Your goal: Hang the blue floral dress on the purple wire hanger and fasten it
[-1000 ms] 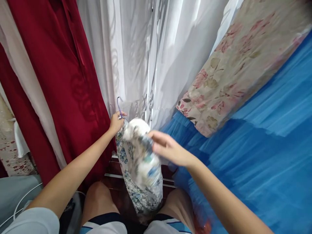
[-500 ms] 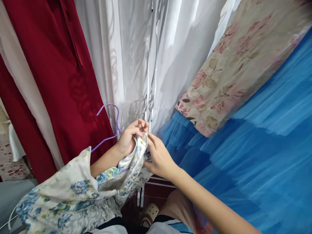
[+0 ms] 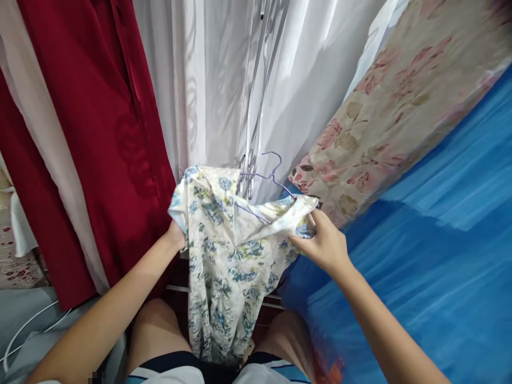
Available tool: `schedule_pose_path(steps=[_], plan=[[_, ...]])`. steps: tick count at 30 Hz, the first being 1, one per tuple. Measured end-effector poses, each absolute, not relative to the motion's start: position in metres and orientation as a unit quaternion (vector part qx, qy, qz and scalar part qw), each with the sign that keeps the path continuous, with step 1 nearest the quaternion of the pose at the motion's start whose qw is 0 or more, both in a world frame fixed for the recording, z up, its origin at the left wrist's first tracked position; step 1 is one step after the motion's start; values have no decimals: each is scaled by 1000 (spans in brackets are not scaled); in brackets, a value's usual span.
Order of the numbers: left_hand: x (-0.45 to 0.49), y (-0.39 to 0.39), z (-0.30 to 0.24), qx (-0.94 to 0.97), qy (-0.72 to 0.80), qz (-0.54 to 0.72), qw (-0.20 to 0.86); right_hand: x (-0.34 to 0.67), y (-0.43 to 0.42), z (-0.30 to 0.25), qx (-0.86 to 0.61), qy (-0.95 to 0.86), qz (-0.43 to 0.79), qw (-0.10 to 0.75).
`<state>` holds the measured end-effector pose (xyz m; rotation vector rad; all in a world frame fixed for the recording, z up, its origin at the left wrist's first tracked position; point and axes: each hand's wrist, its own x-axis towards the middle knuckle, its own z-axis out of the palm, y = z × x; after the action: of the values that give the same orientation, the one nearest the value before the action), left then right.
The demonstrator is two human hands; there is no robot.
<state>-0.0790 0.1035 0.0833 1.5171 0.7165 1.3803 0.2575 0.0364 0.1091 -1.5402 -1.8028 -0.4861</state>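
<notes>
I have the floral dress (image 3: 224,266) up in front of me, its shoulder edge against the hanging white cloth (image 3: 216,96) in view and its lower end down between my knees (image 3: 154,314), where a narrow strip of dark floor shows on either side. Room to move is tight: the red cloth (image 3: 84,122) runs close behind the dress's left edge, and the blue tulle (image 3: 432,256) crowds my right hand (image 3: 326,241). Those fingers are closed on the cloth by the dress's right shoulder, thumb in front and the rest behind. My left hand (image 3: 176,233) goes up into the sleeve at the left edge; the cloth covers my fingers, so I can't tell whether they grip. The purple hanger (image 3: 273,175) passes through the open neckline, its hook free above the top edge. The pink-flowered cloth (image 3: 376,117) slants down beyond my right hand, its lower corner close to the dress's right shoulder. Grey fabric (image 3: 24,306) lies low on my left with a white cable across it.
</notes>
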Motion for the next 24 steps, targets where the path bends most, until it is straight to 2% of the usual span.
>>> schedule_pose_path(steps=[5, 12, 14, 16, 19, 20, 22, 24], plan=[[-90, 94, 59, 434, 242, 670, 551, 248, 60, 148, -566, -726, -218, 324], [-75, 64, 8, 423, 338, 650, 534, 261, 62, 123, -465, -797, -181, 341], [-69, 59, -2, 406, 347, 663, 525, 257, 55, 107, -457, -784, -187, 377], [-63, 56, -10, 379, 360, 684, 509, 240, 42, 81, -462, -737, -158, 468], [-54, 52, -19, 344, 378, 720, 470, 194, 15, 23, -478, -608, 13, 634], [-51, 50, -22, 337, 384, 727, 460, 175, 7, 1, -485, -574, 101, 652], [-47, 44, -26, 335, 400, 726, 448, 140, -3, -38, -489, -545, 272, 624], [-44, 36, -27, 350, 424, 712, 437, 113, -5, -64, -477, -519, 384, 596]])
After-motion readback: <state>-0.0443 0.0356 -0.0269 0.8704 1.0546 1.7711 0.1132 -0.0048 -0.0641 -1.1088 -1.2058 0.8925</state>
